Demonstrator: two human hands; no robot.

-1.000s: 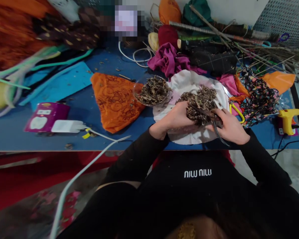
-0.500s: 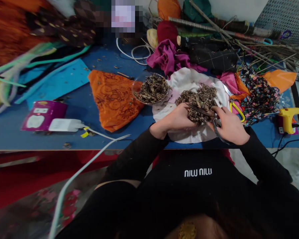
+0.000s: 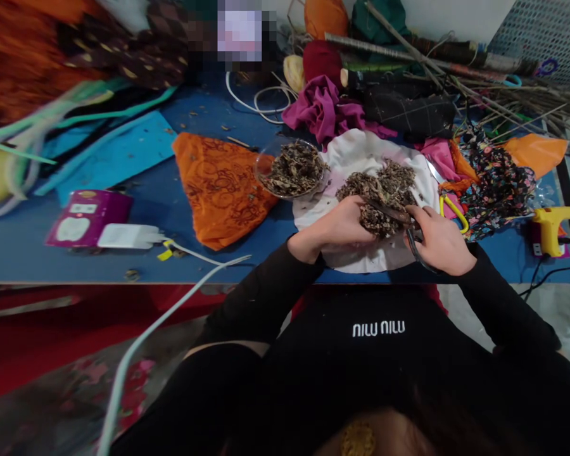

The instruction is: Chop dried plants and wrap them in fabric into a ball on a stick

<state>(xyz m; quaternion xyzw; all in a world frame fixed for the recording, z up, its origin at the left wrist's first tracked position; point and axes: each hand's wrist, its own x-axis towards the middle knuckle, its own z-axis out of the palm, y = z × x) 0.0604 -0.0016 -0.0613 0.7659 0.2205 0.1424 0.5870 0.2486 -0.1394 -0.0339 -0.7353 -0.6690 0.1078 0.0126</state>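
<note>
My left hand (image 3: 338,227) is closed round a clump of dried leaves (image 3: 376,220) above a white cloth (image 3: 361,152) on the blue table (image 3: 23,250). My right hand (image 3: 437,242) grips dark scissors (image 3: 406,229), whose blades point left into that clump. More dried leaves (image 3: 382,180) lie heaped on the cloth just beyond my hands. A clear bowl (image 3: 292,171) full of the same dried leaves stands to the left of the cloth.
An orange cloth (image 3: 221,187) lies left of the bowl. Yellow-handled scissors (image 3: 451,209), floral fabric (image 3: 496,180) and a yellow glue gun (image 3: 548,227) sit to the right. A purple box (image 3: 83,217), white charger (image 3: 128,235) and cable (image 3: 137,345) lie at left. Fabrics and sticks (image 3: 479,88) crowd the back.
My hands stay over the white cloth with the leaves and scissors; the right hand has shifted slightly on the scissor handles. The view has shifted a little.
</note>
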